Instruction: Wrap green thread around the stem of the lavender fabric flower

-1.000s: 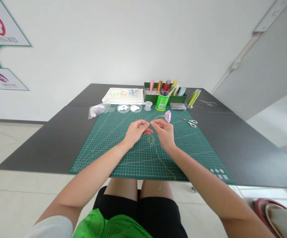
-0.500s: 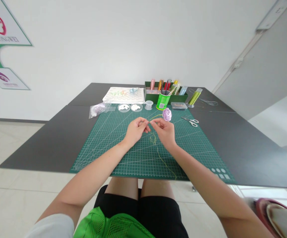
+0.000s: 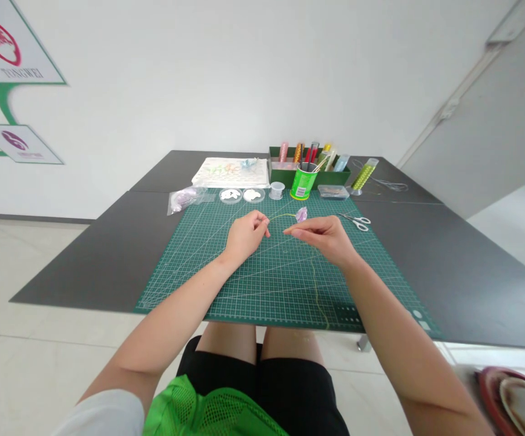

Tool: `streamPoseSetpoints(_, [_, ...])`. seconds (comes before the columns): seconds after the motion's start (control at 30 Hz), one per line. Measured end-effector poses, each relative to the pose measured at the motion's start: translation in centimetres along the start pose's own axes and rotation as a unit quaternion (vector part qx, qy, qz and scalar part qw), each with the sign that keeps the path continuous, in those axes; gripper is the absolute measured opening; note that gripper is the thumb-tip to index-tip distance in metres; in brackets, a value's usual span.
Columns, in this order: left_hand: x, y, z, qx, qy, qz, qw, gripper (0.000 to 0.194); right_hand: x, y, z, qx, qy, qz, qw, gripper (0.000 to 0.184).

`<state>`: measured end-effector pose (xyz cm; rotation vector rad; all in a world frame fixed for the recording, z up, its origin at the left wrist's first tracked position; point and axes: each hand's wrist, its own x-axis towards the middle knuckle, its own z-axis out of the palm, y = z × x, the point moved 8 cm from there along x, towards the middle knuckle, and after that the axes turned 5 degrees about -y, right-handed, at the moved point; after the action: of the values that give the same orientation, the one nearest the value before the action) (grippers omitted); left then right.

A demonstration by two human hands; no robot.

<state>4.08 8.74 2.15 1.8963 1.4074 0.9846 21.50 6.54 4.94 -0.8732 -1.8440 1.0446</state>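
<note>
My left hand (image 3: 246,236) is closed in a pinch on the end of a thin, curved yellow-green stem (image 3: 284,215). A small lilac flower (image 3: 301,214) sits at the stem's other end, just beyond my right fingers. My right hand (image 3: 328,237) pinches a fine yellow-green thread, fingertips pointing left and a short gap away from my left hand. Below that hand the thread (image 3: 315,284) trails over the green cutting mat (image 3: 253,284) to its front edge. The part between my fingertips is too small to make out.
Scissors (image 3: 359,223) lie at the mat's right. Along the back stand a green can (image 3: 303,183) of tools, a small tub (image 3: 277,191), dishes of white pieces (image 3: 230,195), a clear box (image 3: 333,192) and a green box (image 3: 275,175) of tubes. A plastic bag (image 3: 184,198) lies left.
My right hand has moved right, away from my left hand, drawing the thread along. The flower has turned to show its side. My left hand stays nearly in place.
</note>
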Motion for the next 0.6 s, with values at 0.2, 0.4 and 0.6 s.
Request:
streamPoseSetpoints(0.2, [-0.3, 1.0, 1.6, 0.047, -0.077, 0.042, 0.995, 0.016, -0.3, 1.0, -3.4, 0.124, 0.041, 0.007, 0.991, 0.038])
streamPoseSetpoints(0.4, [-1.0, 1.6, 3.1, 0.04, -0.175, 0.079, 0.981, 0.017, -0.2, 1.4, -3.8, 0.125, 0.003, 0.011, 0.992, 0.045])
streamPoseSetpoints(0.6, [-1.5, 2.4, 3.5, 0.018, -0.23, 0.096, 0.968, 0.017, -0.1, 1.7, -4.0, 0.105, -0.007, 0.021, 0.994, 0.048])
